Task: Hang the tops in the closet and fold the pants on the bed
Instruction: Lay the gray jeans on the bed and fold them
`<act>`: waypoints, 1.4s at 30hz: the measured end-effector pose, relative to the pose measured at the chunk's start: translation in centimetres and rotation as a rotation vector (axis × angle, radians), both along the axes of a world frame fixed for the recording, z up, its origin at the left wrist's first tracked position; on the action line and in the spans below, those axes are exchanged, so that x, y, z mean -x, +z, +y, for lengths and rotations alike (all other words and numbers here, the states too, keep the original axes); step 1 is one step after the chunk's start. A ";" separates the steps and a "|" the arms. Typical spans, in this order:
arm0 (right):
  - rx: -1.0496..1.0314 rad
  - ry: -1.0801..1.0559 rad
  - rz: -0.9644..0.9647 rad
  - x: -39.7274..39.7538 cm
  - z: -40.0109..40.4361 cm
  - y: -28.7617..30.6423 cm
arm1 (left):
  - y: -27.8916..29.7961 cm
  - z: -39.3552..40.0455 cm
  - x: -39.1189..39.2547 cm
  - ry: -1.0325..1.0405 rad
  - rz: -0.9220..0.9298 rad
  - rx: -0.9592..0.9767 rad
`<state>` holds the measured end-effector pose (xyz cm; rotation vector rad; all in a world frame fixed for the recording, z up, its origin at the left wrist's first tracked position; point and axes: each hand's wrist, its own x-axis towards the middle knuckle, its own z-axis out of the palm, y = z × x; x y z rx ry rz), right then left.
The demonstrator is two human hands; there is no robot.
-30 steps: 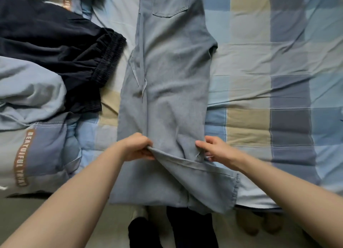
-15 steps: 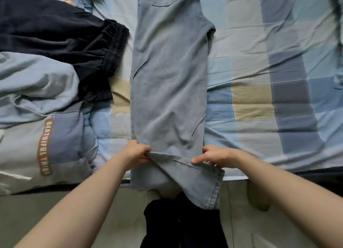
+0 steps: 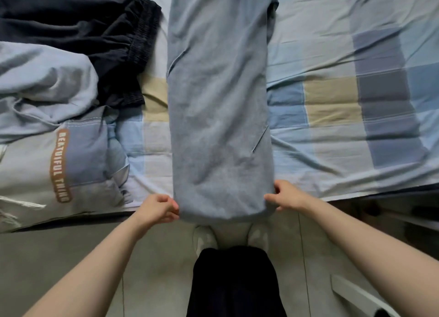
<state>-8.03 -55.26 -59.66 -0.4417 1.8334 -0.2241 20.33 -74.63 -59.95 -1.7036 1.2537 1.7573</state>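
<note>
On the checked bed point(image 3: 332, 55), two hands point(image 3: 158, 207) point(image 3: 286, 198) seemingly pinch one grey pants' point(image 3: 218, 103) near corners.

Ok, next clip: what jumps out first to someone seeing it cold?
The long grey-blue pants laid lengthwise down the middle of the checked bedsheet, near end at the bed's edge. The left hand and right hand pinch its near corners. Dark pants lie heaped at far left.
</note>
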 end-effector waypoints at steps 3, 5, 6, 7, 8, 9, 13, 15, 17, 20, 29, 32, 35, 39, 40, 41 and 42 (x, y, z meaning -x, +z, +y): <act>-0.044 -0.006 -0.064 -0.2 0.1 0.0 | 0.1 1.1 0.3 0.079 0.052 0.087; -0.056 -0.101 -0.132 0.2 0.3 0.4 | 0.6 1.4 0.3 0.059 0.112 0.118; -0.072 -0.198 -0.193 0.4 0.6 0.5 | 0.9 1.4 0.3 0.041 0.140 0.109; -0.090 -0.280 -0.246 0.6 0.8 0.7 | 1.2 1.2 0.1 0.031 0.158 0.104; -0.095 -0.301 -0.262 0.7 1.1 0.8 | 1.3 1.1 -0.2 0.025 0.160 0.120; -0.085 -0.232 -0.214 0.6 1.3 0.8 | 1.2 1.0 -0.4 0.006 0.143 0.170; -0.017 0.079 0.093 -0.5 1.0 0.5 | 0.8 1.1 -0.7 -0.131 0.021 0.366; 0.091 -0.115 0.090 -1.1 0.4 0.3 | 0.6 1.1 -0.4 -0.076 0.020 0.314; 0.199 -0.517 -0.056 -1.8 0.0 -0.1 | 0.9 1.3 -0.1 0.021 0.108 0.186; 0.179 -0.774 -0.211 -3.0 -0.4 0.0 | 1.7 1.8 0.0 0.049 0.235 0.088; 0.292 -0.735 -0.021 -2.6 4.8 1.2 | 1.4 5.0 -1.6 0.127 0.254 0.126; 0.166 -0.747 -0.191 -3.8 4.6 0.3 | 0.9 6.1 -0.6 0.175 0.208 0.097; 0.045 -0.739 -0.154 -4.0 4.8 -0.1 | 0.4 6.8 -1.0 0.118 0.122 0.147; -0.118 -0.404 -0.264 -4.5 6.3 1.1 | 0.5 7.9 -3.2 -0.152 0.043 0.051; -0.120 -0.357 -0.299 -4.5 6.8 1.4 | 0.7 8.3 -3.7 -0.247 0.050 0.013; -0.111 -0.335 -0.335 -4.5 7.2 1.7 | 0.9 8.7 -4.3 -0.287 0.063 -0.029; -0.103 -0.321 -0.371 -4.6 7.6 1.9 | 1.2 9.0 -4.7 -0.267 0.077 -0.074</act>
